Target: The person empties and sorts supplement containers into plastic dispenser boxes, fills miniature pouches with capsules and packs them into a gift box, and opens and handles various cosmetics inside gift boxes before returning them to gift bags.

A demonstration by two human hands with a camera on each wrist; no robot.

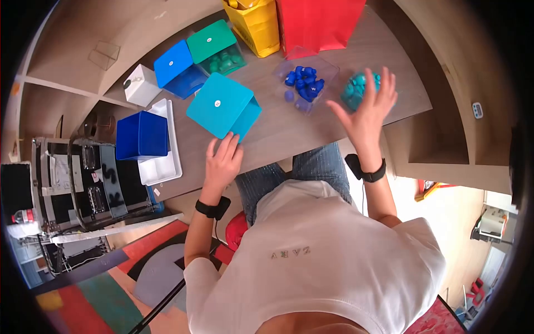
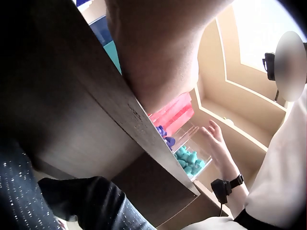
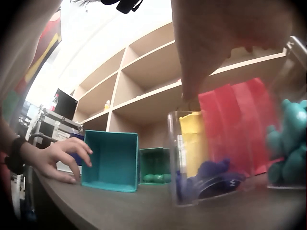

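Observation:
My left hand [image 1: 223, 164] rests at the near edge of a teal box [image 1: 217, 103], fingertips right at its side. In the right wrist view that box [image 3: 112, 160] stands with its open side facing the camera and nothing visible inside. Fingers spread, my right hand [image 1: 368, 117] hovers at a clear container of small teal figures [image 1: 354, 93] and partly covers it; nothing shows in its grasp. Between the two hands, several dark blue figures [image 1: 305, 82] sit in another clear container [image 1: 328, 68].
Behind the teal box stand a green box [image 1: 211, 40] holding green figures and a blue box [image 1: 173, 62]. A dark blue bin [image 1: 142, 135] sits on a white tray [image 1: 173, 161] at the left. Yellow [image 1: 258, 28] and red [image 1: 320, 25] bags line the back.

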